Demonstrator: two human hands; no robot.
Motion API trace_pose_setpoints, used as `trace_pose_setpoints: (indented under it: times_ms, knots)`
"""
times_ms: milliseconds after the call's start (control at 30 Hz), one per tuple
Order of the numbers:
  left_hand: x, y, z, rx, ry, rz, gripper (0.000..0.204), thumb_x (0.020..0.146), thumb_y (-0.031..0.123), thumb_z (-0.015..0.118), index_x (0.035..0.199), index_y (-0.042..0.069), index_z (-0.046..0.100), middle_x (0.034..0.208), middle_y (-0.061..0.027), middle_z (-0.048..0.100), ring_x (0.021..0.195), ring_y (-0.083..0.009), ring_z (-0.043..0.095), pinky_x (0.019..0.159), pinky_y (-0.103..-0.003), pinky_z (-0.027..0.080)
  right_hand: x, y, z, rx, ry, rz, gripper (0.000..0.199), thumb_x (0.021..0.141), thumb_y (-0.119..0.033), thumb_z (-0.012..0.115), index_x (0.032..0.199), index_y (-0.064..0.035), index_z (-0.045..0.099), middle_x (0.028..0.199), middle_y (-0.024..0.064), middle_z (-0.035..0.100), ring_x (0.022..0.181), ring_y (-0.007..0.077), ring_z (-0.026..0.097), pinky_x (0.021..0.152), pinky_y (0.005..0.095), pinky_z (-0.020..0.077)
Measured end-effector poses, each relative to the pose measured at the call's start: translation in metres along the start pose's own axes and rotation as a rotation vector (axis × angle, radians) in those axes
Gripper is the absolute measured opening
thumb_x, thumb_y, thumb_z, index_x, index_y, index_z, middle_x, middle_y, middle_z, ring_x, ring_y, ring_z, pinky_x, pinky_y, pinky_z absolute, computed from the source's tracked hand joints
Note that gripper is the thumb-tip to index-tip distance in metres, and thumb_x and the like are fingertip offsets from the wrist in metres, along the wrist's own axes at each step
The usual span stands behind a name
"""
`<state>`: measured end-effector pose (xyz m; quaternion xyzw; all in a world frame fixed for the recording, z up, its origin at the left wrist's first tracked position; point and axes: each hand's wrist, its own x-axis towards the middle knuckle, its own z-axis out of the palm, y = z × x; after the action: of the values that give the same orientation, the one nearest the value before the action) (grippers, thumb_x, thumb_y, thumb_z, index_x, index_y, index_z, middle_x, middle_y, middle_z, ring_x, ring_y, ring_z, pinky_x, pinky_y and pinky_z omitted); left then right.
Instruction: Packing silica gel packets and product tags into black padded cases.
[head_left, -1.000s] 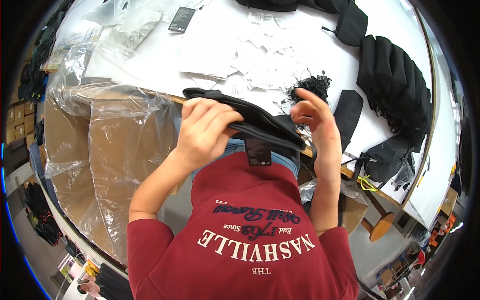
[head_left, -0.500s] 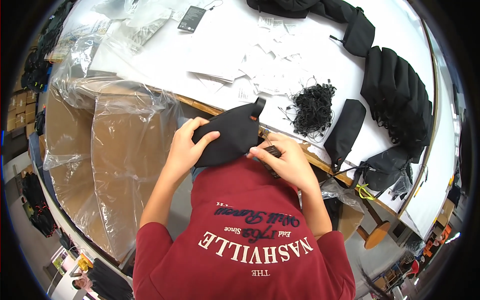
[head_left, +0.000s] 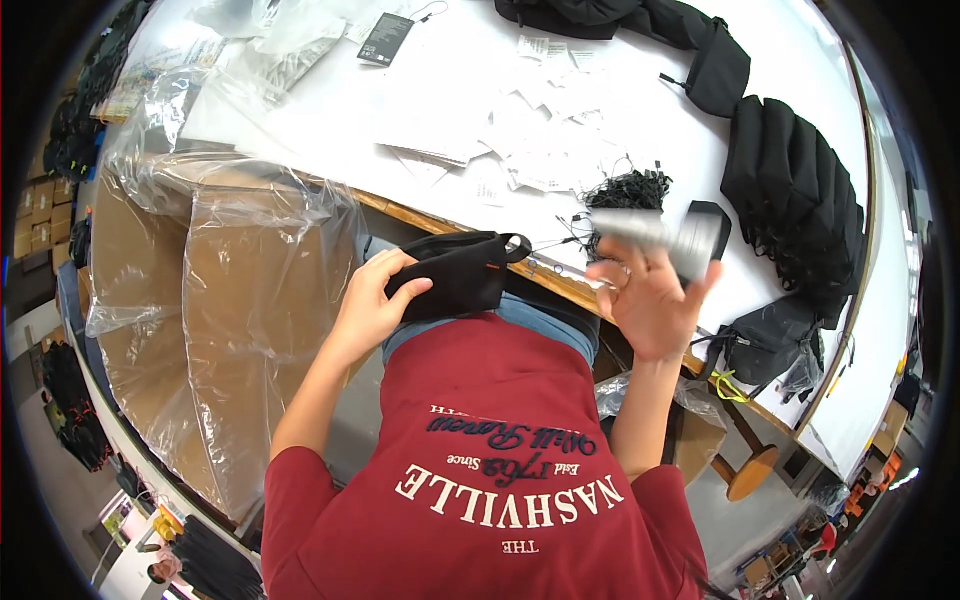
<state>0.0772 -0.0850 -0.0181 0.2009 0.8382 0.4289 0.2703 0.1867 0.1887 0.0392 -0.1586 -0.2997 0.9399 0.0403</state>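
My left hand (head_left: 385, 300) grips a soft black fabric pouch (head_left: 455, 280) by its left end, the thumb lying on top. The pouch rests at my waist, and a small loop (head_left: 517, 248) sticks out at its right end. A thin black string (head_left: 550, 246) runs from near that loop toward the table edge. To the right, my right hand (head_left: 655, 310) is raised over the table edge, palm up. A flat grey thing (head_left: 660, 232), badly smeared by motion, is at its fingertips; whether the fingers hold it cannot be made out.
A tangle of black strings (head_left: 630, 192) lies beyond my right hand. Black pouches (head_left: 795, 185) stand in a row at right. White paper labels (head_left: 545, 135) and a dark hang tag (head_left: 384, 40) lie farther back. At left stands a plastic-lined carton (head_left: 240, 350).
My right hand has moved from the pouch's right end up and to the right. The dark tag it was handling there no longer shows at the pouch. The pouch has tilted in my left hand.
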Motion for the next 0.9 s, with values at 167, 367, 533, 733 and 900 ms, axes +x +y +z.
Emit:
trace_pose_setpoints:
  times_ms: [167, 367, 533, 733, 900]
  knots:
    - [-0.012, 0.036, -0.005, -0.014, -0.134, 0.248, 0.019, 0.075, 0.013, 0.072, 0.08, 0.001, 0.058, 0.076, -0.0099, 0.056, 0.073, -0.0278, 0.052, 0.069, -0.035, 0.043, 0.027, 0.015, -0.017, -0.188, 0.424, -0.414, 0.03, 0.096, -0.031, 0.054, 0.109, -0.0044, 0.059, 0.083, 0.0, 0.059, 0.067, 0.0077, 0.05, 0.06, 0.0248, 0.0412]
    - [-0.019, 0.057, -0.007, 0.019, -0.259, 0.335, 0.02, 0.074, 0.015, 0.074, 0.078, 0.004, 0.059, 0.073, -0.0067, 0.054, 0.072, -0.0248, 0.05, 0.069, -0.034, 0.04, 0.049, 0.036, -0.001, -0.084, 0.264, -0.27, 0.039, 0.098, -0.039, 0.046, 0.083, -0.0045, 0.058, 0.054, -0.001, 0.048, 0.041, 0.0066, 0.034, 0.038, 0.0233, 0.0263]
    - [-0.018, 0.056, -0.008, 0.034, -0.307, 0.343, 0.02, 0.074, 0.017, 0.074, 0.079, 0.004, 0.06, 0.073, -0.0055, 0.054, 0.074, -0.0242, 0.05, 0.07, -0.035, 0.041, 0.05, 0.033, 0.007, -0.268, 0.576, -0.316, 0.03, 0.095, -0.03, 0.056, 0.073, -0.0096, 0.058, 0.054, -0.0063, 0.045, 0.04, 0.0005, 0.027, 0.037, 0.0197, 0.021]
    - [-0.002, 0.062, 0.0, 0.078, -0.376, 0.463, 0.02, 0.075, 0.02, 0.073, 0.081, 0.005, 0.062, 0.115, -0.0126, 0.052, 0.102, -0.0316, 0.052, 0.088, -0.039, 0.043, 0.021, -0.002, 0.039, -1.455, -0.142, 0.122, 0.02, 0.081, -0.023, 0.069, 0.071, -0.0062, 0.071, 0.046, 0.0043, 0.051, 0.04, 0.012, 0.047, 0.045, 0.0258, 0.037]
    - [0.007, 0.063, 0.01, 0.1, -0.335, 0.485, 0.019, 0.074, 0.019, 0.073, 0.082, 0.005, 0.063, 0.136, -0.015, 0.041, 0.118, -0.0363, 0.046, 0.098, -0.045, 0.039, 0.022, 0.014, 0.03, -1.908, -0.306, 0.06, 0.029, 0.08, -0.036, 0.067, 0.066, -0.0105, 0.071, 0.049, 0.0099, 0.056, 0.047, 0.028, 0.058, 0.048, 0.0359, 0.0453]
